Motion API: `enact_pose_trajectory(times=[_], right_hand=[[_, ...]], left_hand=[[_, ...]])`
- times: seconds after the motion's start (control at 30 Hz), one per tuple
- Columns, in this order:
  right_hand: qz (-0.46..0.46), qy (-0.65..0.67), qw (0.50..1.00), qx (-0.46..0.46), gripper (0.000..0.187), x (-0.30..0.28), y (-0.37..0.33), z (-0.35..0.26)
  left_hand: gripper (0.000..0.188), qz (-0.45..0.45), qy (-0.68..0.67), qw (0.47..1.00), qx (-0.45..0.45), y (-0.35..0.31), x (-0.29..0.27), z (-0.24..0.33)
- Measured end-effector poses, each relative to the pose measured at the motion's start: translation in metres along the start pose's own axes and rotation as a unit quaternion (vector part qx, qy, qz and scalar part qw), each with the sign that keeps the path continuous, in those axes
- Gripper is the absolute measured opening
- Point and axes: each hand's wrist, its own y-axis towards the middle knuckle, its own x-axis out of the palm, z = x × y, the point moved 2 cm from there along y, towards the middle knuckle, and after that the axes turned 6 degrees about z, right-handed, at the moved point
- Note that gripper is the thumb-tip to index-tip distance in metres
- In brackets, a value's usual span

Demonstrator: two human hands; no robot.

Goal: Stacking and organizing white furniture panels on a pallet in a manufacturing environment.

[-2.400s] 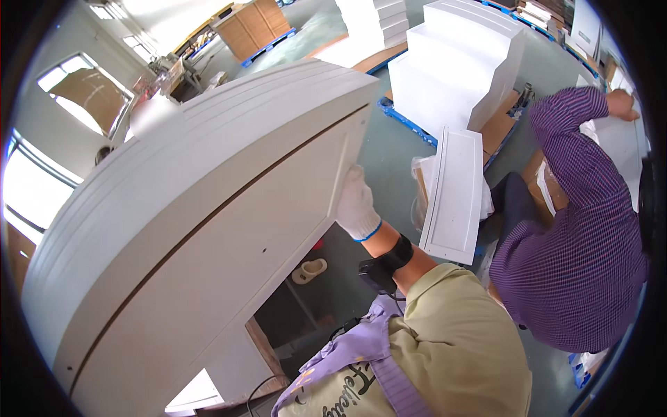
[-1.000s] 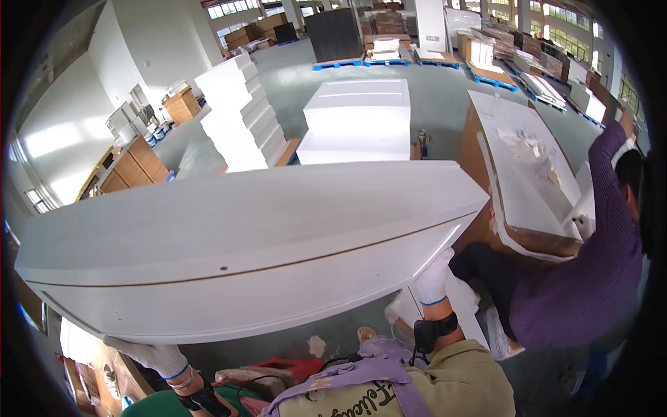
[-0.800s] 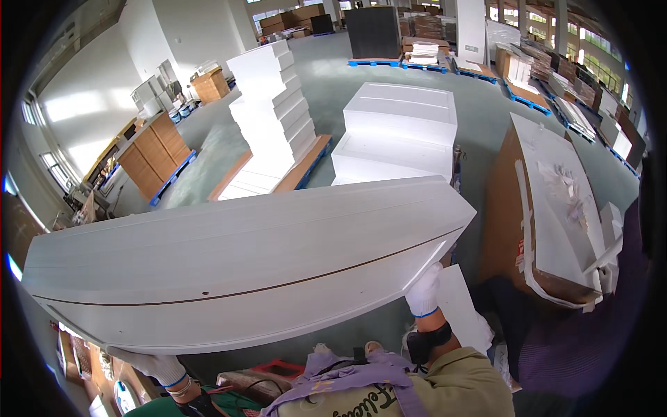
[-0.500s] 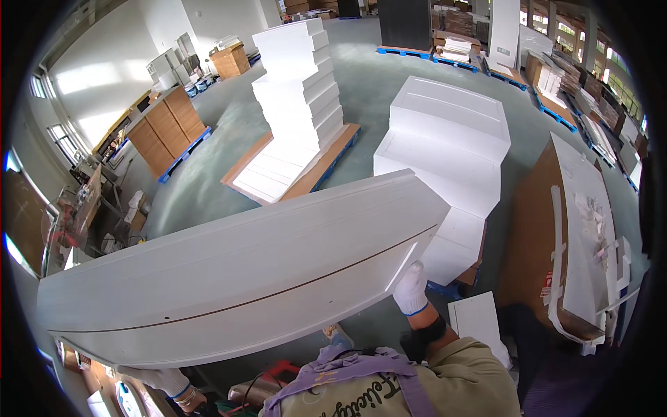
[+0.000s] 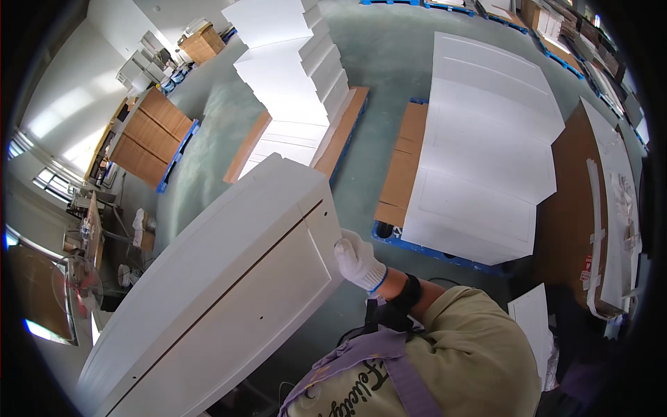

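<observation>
A long white panel [image 5: 257, 281] slants across the left half of the view, its far end raised and its near end running out at the lower left. A dark groove runs along its length, with several small holes in the face. My right hand [image 5: 358, 261], in a white knitted glove with a blue cuff edge, is closed on the panel's right edge near the far end. My left hand is out of view, so its grip on the panel cannot be seen.
A stack of white panels [image 5: 281, 76] stands on a cardboard-topped pallet ahead. Another white stack [image 5: 486, 146] rests on a blue pallet [image 5: 445, 256] to the right. A large brown board [image 5: 573, 208] is at far right. A fan [image 5: 78, 281] stands left, near brown cartons [image 5: 149, 139].
The panel has swung from lying nearly crosswise to a steep slant, its right end moving left. My right hand moved left with it, and my left hand has left the view.
</observation>
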Motion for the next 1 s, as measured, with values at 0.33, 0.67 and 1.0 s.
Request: enact_pose_trajectory(times=[0.33, 0.67, 1.0], right_hand=[[-0.093, 0.087, 0.991, -0.044, 0.053, 0.054, 0.209, 0.088], [0.063, -0.157, 0.985, 0.027, 0.051, 0.033, 0.355, 0.158], [0.281, -0.222, 0.932, 0.050, 0.058, -0.011, 0.485, 0.220]], left_hand=[[0.064, 0.034, -0.038, 0.996, -0.067, 0.016, 0.181, -0.043], [0.066, 0.033, -0.175, 0.959, -0.221, 0.020, 0.364, -0.117], [0.070, 0.087, -0.395, 0.783, -0.472, 0.009, 0.612, -0.174]])
